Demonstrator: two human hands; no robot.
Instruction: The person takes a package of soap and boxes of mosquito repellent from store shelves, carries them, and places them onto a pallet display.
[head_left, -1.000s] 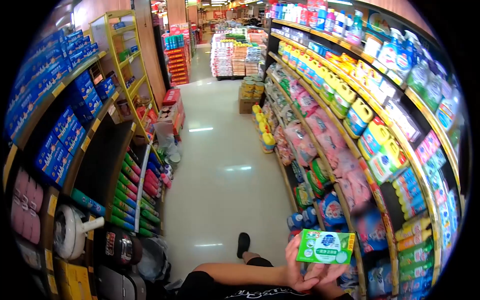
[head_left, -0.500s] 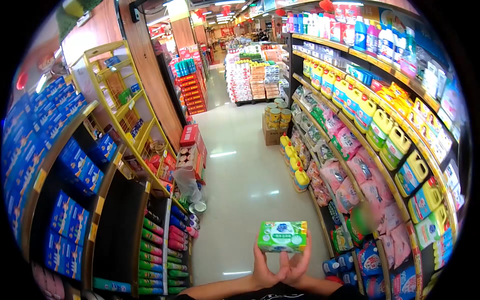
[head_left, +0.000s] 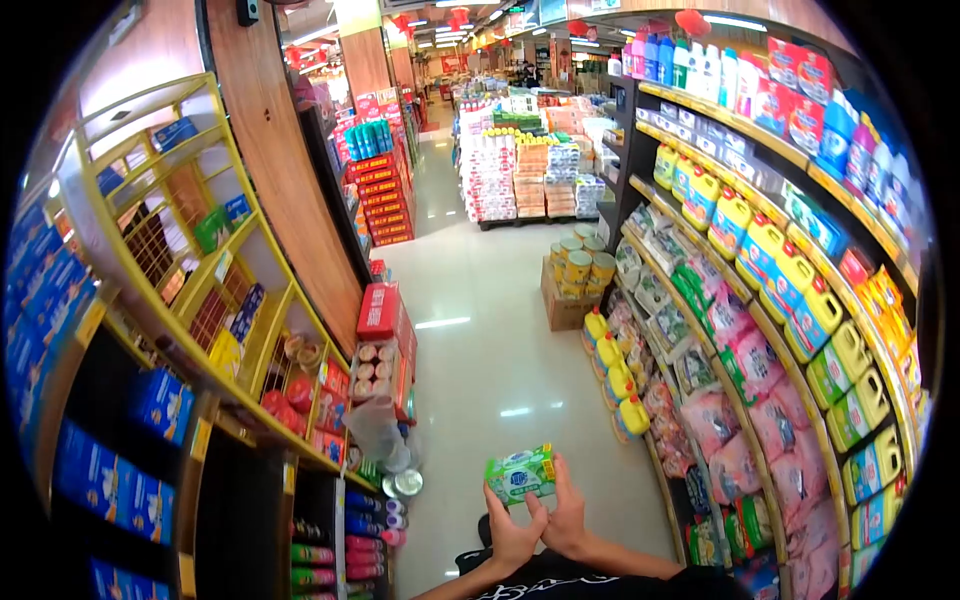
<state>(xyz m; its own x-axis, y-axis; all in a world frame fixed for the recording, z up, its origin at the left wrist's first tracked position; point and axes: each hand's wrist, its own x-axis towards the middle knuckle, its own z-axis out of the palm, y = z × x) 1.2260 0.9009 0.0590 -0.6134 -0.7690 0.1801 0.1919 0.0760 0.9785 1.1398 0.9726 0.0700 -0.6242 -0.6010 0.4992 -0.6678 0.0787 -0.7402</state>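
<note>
A green box-shaped pack (head_left: 522,474) with a dark blue logo and a yellow end is held out in front of my body, tilted up to the right. My left hand (head_left: 513,537) is closed on its left and lower side. At the right end, the fingers of my right hand (head_left: 567,518) press against the pack, and both thumbs meet near its bottom edge. What is inside the pack cannot be seen.
Shelves on the right carry yellow jugs (head_left: 757,250) and pink bags (head_left: 712,415). More yellow jugs (head_left: 633,414) and a carton of tins (head_left: 577,290) stand on the floor. At left are a yellow rack (head_left: 225,270), blue packs (head_left: 115,478) and red cartons (head_left: 379,312). Stacked goods (head_left: 530,165) stand ahead.
The view has moved forward along the aisle and turned a little left. The pack, still in both hands, has shifted left and tipped, its right end higher.
</note>
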